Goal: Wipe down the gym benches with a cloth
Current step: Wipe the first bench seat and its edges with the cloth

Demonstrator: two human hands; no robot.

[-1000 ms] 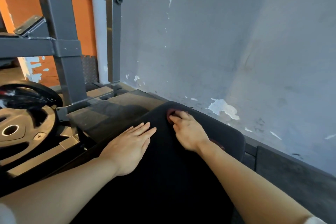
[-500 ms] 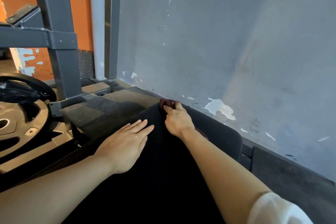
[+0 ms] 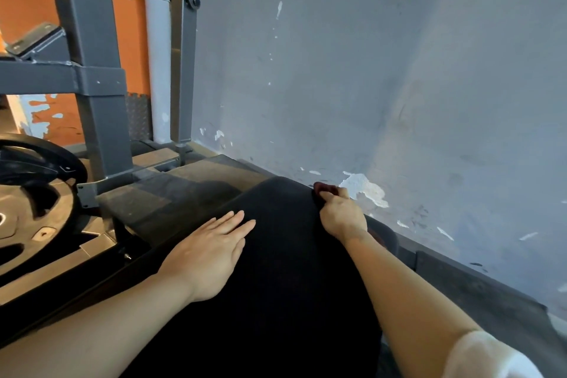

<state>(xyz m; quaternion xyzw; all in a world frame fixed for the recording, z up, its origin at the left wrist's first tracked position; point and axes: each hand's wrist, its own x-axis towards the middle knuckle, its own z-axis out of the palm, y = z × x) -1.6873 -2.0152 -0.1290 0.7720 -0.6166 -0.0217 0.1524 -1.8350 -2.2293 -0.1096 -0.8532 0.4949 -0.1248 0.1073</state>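
A black padded gym bench (image 3: 276, 279) runs away from me toward the grey wall. My left hand (image 3: 211, 252) lies flat on its left side, fingers straight and together. At the bench's far right corner my right hand (image 3: 340, 215) grips a dark red cloth (image 3: 322, 189), fingers curled over it. Only a small bunched part of the cloth shows beyond my knuckles.
A grey steel rack frame (image 3: 95, 83) stands at the left with a black weight plate (image 3: 33, 199) beside its foot. A white pipe (image 3: 158, 70) rises behind it against an orange wall. The peeling grey wall (image 3: 383, 86) runs close along the bench's right side, above dark floor mats (image 3: 478, 291).
My right hand has slid the cloth from the middle of the bench's far end over to its right corner by the wall. The left hand has stayed flat in place.
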